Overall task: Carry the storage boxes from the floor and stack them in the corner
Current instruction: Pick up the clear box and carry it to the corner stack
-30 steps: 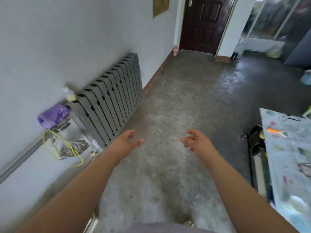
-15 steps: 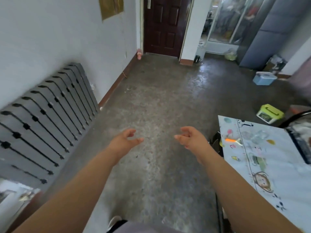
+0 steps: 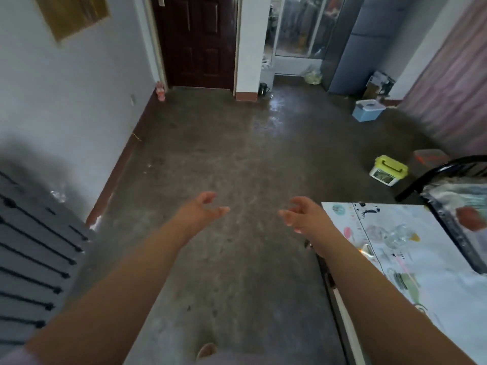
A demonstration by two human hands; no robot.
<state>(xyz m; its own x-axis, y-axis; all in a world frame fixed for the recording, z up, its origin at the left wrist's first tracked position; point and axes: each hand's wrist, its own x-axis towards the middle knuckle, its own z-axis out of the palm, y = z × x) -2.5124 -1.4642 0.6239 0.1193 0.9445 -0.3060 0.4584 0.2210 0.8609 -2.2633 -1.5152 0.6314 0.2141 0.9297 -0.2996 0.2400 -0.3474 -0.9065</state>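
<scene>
Hands are held out empty over the floor [image 3: 237,159], left hand [image 3: 203,210] and right hand [image 3: 303,216] spread wide, boxes [image 3: 388,169] seen well ahead.

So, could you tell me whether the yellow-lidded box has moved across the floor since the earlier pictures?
Cannot tell for certain. The yellow-lidded box sits beside the black bed frame as it did half a second ago; the camera turned, so its shift in view looks like head motion.
</scene>
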